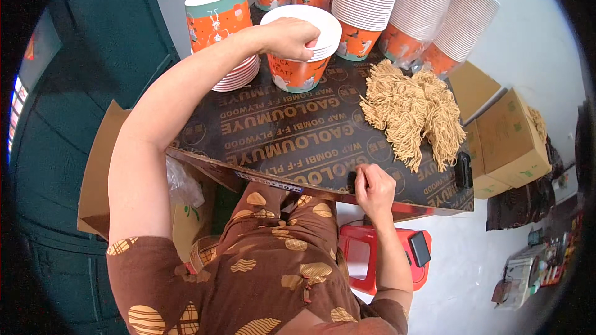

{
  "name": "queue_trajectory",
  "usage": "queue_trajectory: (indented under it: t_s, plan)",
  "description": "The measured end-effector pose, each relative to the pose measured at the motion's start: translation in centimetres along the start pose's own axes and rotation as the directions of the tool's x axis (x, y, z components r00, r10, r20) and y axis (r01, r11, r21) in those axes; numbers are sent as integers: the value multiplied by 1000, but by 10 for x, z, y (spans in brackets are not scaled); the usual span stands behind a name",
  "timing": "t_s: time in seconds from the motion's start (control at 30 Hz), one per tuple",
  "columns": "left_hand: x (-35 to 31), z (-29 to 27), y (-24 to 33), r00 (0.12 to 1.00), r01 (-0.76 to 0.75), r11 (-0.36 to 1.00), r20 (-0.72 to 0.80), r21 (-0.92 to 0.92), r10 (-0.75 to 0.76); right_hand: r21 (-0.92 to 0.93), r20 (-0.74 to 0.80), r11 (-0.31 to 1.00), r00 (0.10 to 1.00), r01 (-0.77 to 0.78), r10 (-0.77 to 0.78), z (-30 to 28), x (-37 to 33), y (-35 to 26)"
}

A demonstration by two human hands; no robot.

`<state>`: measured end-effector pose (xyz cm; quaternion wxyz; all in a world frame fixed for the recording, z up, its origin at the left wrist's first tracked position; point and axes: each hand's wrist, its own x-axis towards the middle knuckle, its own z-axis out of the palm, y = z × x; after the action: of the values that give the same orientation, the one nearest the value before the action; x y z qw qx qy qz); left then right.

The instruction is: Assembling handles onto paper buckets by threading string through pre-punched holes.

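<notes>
My left hand (pixel 288 38) reaches over a short stack of orange paper buckets (pixel 297 77) at the table's far side. Its fingers are closed on the near rims, and the stack stands upright. Just left of it, partly behind my forearm, is an upside-down stack of the same buckets (pixel 214 22), teal at the top. My right hand (pixel 375 191) makes a fist at the near edge of the dark printed plywood table (pixel 267 130). Whatever it may hold is hidden. Beyond that hand lie two bundles of tan stringy strands (pixel 413 115).
Tall nested bucket stacks (pixel 366 0), some in clear plastic, line the back by the wall. A small black object (pixel 463 170) sits at the right edge. Cardboard boxes (pixel 509 142) stand to the right. Below is a red stool (pixel 360 254) with a black phone-like object (pixel 420 248).
</notes>
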<state>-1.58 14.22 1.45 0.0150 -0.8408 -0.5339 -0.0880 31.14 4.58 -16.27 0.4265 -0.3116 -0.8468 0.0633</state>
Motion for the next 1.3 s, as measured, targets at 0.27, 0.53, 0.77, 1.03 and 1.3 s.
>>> queue_trajectory:
  t_s: [0.27, 0.53, 0.77, 1.03, 1.3]
  plan:
    - [3, 4, 0, 994, -103, 994, -33, -47, 101, -24, 8, 1000, 1000, -9, 9, 0, -1, -1]
    - [7, 0, -2, 999, -33, 998, 8, -62, 33, -14, 3, 1000, 1000, -4, 4, 1, 0, 0]
    - [11, -6, -13, 995, -77, 963, 40, -257, 90, -15, 10, 1000, 1000, -10, 10, 1, 1, -3]
    - [15, -5, -1, 961, -214, 973, -198, -85, 194, -15, 23, 1000, 999, -23, 23, -1, 1, -2]
    - [18, -10, -10, 926, -97, 981, -346, 167, 150, -23, 15, 1000, 1000, -3, 3, -1, 2, -2]
